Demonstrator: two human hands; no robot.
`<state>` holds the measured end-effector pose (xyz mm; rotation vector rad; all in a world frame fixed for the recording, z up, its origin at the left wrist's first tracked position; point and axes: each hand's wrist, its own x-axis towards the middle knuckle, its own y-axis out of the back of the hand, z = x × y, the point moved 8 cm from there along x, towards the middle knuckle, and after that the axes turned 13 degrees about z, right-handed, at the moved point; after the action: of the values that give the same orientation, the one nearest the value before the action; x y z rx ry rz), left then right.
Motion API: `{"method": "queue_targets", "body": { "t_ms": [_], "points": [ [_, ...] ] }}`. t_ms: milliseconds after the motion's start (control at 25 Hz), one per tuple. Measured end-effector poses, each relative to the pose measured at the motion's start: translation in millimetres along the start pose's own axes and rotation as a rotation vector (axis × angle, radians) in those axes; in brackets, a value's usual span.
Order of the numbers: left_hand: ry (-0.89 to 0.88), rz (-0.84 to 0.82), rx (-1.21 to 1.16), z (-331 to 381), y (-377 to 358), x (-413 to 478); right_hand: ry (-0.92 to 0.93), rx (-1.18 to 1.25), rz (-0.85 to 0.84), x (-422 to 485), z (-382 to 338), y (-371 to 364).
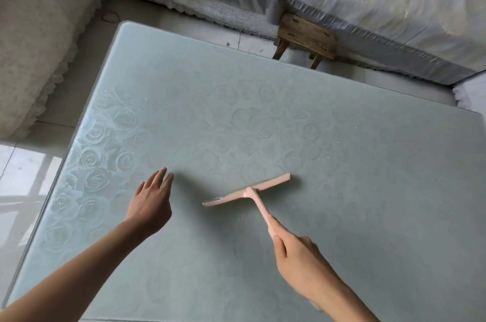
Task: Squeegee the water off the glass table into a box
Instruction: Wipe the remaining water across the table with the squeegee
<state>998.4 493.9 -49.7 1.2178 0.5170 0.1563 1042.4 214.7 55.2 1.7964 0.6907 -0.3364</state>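
The thin pink plastic squeegee (247, 192) looks light and stiff. Its blade sits on the slippery pale green glass worktop (368, 163). The right hand (297, 253) has its grip wrapped round the handle end — a good spot. The left hand (150, 203) has a loose, empty grip.

The frame cuts off the glass table (342, 137) at its right edge and near right corner. The end of the squeegee (247, 194) handle is hidden inside the right hand (297, 256).

I can read no text, label, brand or number from here. Nothing legible stands on the squeegee (248, 191) in my right hand (294, 250).
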Motion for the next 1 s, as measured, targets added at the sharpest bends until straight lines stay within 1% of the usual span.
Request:
{"method": "queue_targets", "body": {
  "t_ms": [120,160,240,360,440,520,600,680,720,880,920,1000],
  "points": [
    [-0.071,-0.051,0.009,19,14,8,-0.046,0.041,0.010,6,7,26],
    [-0.101,-0.056,0.015,28,22,13,-0.037,0.017,0.028,10,10,40],
    [-0.136,-0.068,0.022,42,37,23,-0.045,-0.070,0.012,15,24,60],
    [-0.164,-0.086,0.055,72,49,35,-0.138,-0.167,-0.047,16,71,89],
    [-0.192,-0.076,0.085,95,51,38,-0.192,-0.149,-0.044,18,107,107],
    [-0.225,-0.063,0.108,121,47,42,-0.246,-0.076,-0.016,21,145,122],
    [-0.197,-0.064,0.134,153,39,40,-0.267,0.052,0.014,24,184,138],
    [-0.166,-0.058,0.167,180,32,33,-0.266,0.120,0.045,33,214,156],
    [-0.118,-0.053,0.164,214,23,21,-0.229,0.107,0.041,31,242,175],
    [0.042,-0.058,0.177,259,8,-7,-0.070,-0.004,0.089,45,272,211],
    [0.067,-0.047,0.156,284,0,-14,-0.026,-0.031,0.105,48,291,228],
    [0.097,-0.046,0.131,327,-17,-29,-0.002,-0.052,0.106,55,330,249]
  ]
}}
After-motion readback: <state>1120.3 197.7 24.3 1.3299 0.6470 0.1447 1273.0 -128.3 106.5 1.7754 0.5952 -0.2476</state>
